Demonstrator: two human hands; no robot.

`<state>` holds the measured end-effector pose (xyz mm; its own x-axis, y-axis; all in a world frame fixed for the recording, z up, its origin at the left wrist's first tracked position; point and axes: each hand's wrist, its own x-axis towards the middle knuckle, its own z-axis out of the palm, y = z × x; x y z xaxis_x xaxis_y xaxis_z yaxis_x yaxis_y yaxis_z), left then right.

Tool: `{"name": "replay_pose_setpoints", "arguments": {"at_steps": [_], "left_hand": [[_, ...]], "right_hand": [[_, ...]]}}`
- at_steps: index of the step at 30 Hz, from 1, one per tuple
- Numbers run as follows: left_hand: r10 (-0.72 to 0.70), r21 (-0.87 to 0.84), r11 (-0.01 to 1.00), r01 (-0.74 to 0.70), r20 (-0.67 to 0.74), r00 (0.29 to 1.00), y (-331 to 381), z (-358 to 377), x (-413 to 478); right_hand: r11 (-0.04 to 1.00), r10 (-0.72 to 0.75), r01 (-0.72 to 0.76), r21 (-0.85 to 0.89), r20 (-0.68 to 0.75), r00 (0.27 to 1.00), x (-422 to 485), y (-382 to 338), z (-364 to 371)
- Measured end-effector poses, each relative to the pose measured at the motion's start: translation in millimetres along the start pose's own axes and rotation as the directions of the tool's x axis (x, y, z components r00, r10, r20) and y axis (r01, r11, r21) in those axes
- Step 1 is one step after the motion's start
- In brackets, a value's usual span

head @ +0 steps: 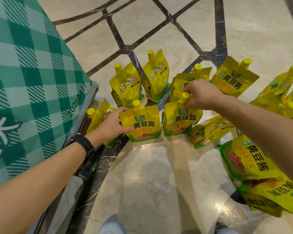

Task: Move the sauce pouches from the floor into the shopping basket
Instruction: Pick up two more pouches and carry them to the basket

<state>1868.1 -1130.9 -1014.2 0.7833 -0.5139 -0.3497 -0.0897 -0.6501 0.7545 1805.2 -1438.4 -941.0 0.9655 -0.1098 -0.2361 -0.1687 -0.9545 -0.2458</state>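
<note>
Sauce pouches [156, 76]: glossy yellow, stand-up type, yellow screw cap on a corner spout, green band along base. Black characters and a red line on fronts, small food pictures on backs. All on marble floor [150, 174], mostly upright in a loose cluster, several lying flat at right.

Left hand [112, 123] gripping left pouch [142, 125] at upper left edge, thumb on front, fingers curled behind. Right hand [201, 95] pinching right pouch [181, 122] at the spout just under the cap, fingers curled. Both held pouches upright; bases touching floor or just off it, cannot tell.

Black watch [82, 144] on left wrist.

Green checked fabric [32, 73] over metal rail [85, 107] at left, cut off by frame; basket or not, unclear. Far-right pouches cropped by edge. One pouch behind left hand mostly hidden. Small print unreadable.
</note>
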Motion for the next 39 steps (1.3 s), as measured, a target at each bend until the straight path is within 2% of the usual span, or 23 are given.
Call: {"name": "replay_pose_setpoints", "arguments": {"at_steps": [5,11,15,22,25,28,32,35,39], "left_hand": [[0.1,0.021,0.995,-0.099,-0.071,0.992,-16,23,-6],[0.091,0.148,0.986,-0.076,-0.099,0.991,-31,35,-12],[0.1,0.089,0.992,-0.088,-0.142,0.985,-27,43,-14],[0.121,0.051,0.992,-0.118,-0.046,0.992,-21,42,-30],[0.103,-0.065,0.992,-0.104,-0.016,0.995,-38,50,-39],[-0.025,-0.285,0.958,0.0,-0.083,0.996,-65,68,-55],[-0.135,-0.438,0.894,0.097,-0.057,0.989,-74,86,-56],[-0.127,-0.501,0.863,0.066,-0.088,0.988,-70,85,-47],[-0.111,-0.494,0.867,0.064,-0.066,0.992,-70,68,-44]], "right_hand": [[1.0,0.004,-0.004,-0.014,0.007,1.0,-13,13,8],[0.998,0.053,-0.049,-0.032,0.123,0.991,-10,13,14],[0.998,0.056,-0.054,-0.024,0.124,0.991,-7,8,17],[0.998,0.068,-0.068,-0.003,0.148,0.987,-4,9,18],[0.997,0.073,-0.075,0.007,0.149,0.986,-3,9,20],[0.998,0.069,-0.068,-0.008,0.139,0.988,-3,8,23],[0.999,0.048,-0.048,-0.005,0.083,0.995,-2,9,26],[1.0,-0.006,0.008,-0.024,0.076,0.997,-2,4,23],[0.99,-0.107,0.117,-0.076,0.124,0.986,0,-10,13]]}}
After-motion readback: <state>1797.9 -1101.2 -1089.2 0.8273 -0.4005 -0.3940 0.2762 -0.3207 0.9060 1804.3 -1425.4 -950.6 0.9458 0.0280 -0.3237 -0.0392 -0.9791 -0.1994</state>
